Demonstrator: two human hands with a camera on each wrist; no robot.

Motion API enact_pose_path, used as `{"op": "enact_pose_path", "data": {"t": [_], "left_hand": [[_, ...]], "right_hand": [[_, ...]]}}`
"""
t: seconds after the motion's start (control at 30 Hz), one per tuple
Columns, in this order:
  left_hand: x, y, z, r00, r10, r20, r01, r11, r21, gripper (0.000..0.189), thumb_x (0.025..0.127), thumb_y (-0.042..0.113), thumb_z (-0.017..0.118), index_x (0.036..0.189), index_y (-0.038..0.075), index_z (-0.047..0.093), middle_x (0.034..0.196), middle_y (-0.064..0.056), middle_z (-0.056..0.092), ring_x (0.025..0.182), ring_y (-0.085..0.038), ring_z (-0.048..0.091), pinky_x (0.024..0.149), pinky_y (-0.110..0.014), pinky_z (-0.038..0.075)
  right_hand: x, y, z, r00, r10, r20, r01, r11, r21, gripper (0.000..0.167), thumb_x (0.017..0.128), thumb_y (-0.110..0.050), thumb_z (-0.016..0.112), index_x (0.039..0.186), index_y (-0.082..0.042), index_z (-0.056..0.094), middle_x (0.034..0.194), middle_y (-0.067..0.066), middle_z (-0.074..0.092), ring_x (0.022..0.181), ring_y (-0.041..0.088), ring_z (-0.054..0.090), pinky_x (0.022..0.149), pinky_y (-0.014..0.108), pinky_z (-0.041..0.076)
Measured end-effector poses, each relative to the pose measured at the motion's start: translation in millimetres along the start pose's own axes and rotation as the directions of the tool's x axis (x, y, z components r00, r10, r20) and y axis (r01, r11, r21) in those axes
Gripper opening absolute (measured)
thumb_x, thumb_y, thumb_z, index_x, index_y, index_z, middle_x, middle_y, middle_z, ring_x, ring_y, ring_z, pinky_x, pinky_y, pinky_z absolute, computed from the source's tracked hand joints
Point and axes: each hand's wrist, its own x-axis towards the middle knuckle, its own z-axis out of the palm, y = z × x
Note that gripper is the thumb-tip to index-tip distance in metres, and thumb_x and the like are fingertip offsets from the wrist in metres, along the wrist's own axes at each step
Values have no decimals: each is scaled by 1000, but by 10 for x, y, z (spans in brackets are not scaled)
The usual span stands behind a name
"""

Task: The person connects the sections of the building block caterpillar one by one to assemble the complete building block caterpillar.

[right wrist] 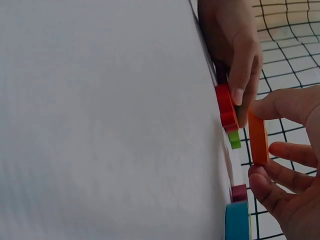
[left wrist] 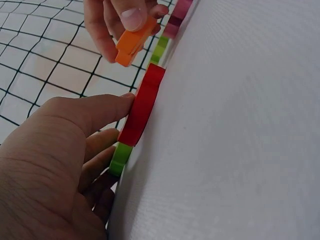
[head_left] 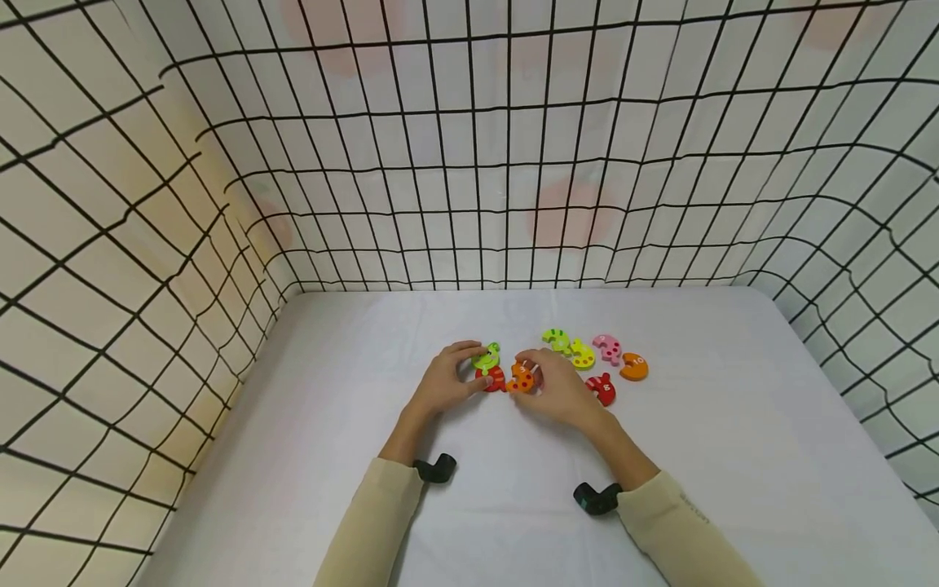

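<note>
My left hand [head_left: 443, 381] holds a green caterpillar-head puzzle piece [head_left: 486, 359] and a red striped piece [head_left: 490, 378] between thumb and fingers. These two pieces lie against each other on the white cloth; in the left wrist view the thumb presses the edge of the red piece [left wrist: 143, 107], with the other fingers by the green one [left wrist: 120, 159]. My right hand [head_left: 561, 387] pinches an orange spotted piece [head_left: 522, 377] just right of the red piece. The right wrist view shows this orange piece [right wrist: 258, 137] edge-on, raised off the cloth.
To the right lie several loose pieces: a green striped one [head_left: 555, 340], a yellow one [head_left: 583, 355], a pink one [head_left: 607, 348], an orange one [head_left: 634, 367] and a red one [head_left: 603, 389]. Black wire mesh [head_left: 506, 167] encloses the white-covered table [head_left: 506, 505] at the back and sides.
</note>
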Motion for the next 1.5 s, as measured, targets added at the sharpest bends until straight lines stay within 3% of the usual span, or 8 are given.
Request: {"op": "enact_pose_path", "data": {"t": [0.5, 0.7, 1.07, 1.33, 1.5], "left_hand": [[9, 5, 6, 1000, 10, -10, -10, 1000, -1, 53, 90, 31, 78, 139, 17, 66, 152, -4, 55, 146, -29, 47, 121, -56, 36], [11, -3, 4, 1000, 14, -3, -14, 1000, -4, 53, 89, 31, 78, 139, 17, 66, 152, -4, 55, 146, -29, 46, 121, -56, 36], [13, -21, 2, 999, 48, -10, -48, 999, -5, 55, 89, 31, 80, 139, 16, 65, 151, -6, 56, 145, -31, 47, 121, -55, 37], [-9, -23, 24, 997, 75, -10, -74, 996, 48, 66, 83, 46, 82, 139, 16, 64, 151, -8, 55, 143, -32, 45, 119, -54, 40], [-14, -25, 17, 996, 83, -14, -82, 995, 51, 66, 83, 45, 82, 139, 16, 64, 150, -7, 55, 142, -31, 46, 118, -53, 40]], "right_hand": [[20, -198, 124, 999, 40, 14, -39, 998, -47, 61, 83, -35, 85, 133, -6, 64, 99, 5, 62, 82, 17, 53, 71, 30, 48], [29, -277, 123, 997, 71, 1, -71, 995, -76, 61, 83, -33, 86, 131, -3, 65, 113, 12, 66, 95, 22, 61, 87, 41, 59], [71, -242, 219, 991, 126, 46, -122, 989, -86, 61, 86, -33, 83, 134, -2, 63, 126, 17, 63, 116, 32, 61, 104, 52, 54], [57, -244, 207, 991, 122, 55, -117, 990, -82, 63, 85, -33, 84, 135, -3, 62, 123, 17, 63, 111, 31, 60, 100, 51, 56], [40, -249, 152, 991, 126, 47, -125, 992, -31, 62, 85, -33, 84, 135, -6, 62, 115, 11, 65, 97, 23, 60, 83, 39, 59]]}}
